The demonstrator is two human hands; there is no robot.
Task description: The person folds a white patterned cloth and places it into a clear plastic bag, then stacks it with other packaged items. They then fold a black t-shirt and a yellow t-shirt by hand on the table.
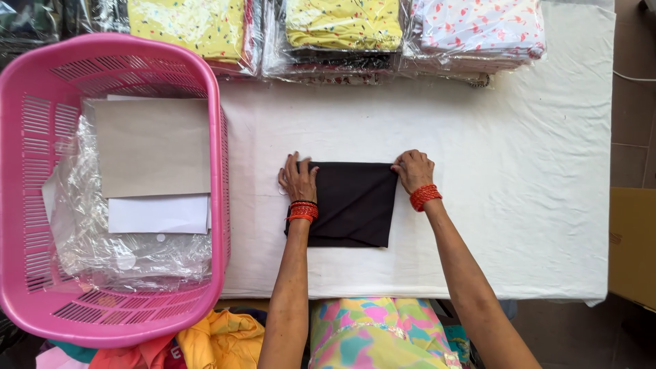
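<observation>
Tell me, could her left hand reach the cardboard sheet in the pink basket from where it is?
Probably yes. The left hand rests on the folded black cloth, beside the pink basket. The cardboard sheet lies uncovered on top, and only the basket's low wall stands between.

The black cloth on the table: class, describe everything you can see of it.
The black cloth is a plain, dark, soft-looking fabric folded into a neat rectangle, lying flat on the white-covered table. The left hand presses its upper left corner and the right hand its upper right corner. Its lower edge lies slightly uneven.
</observation>
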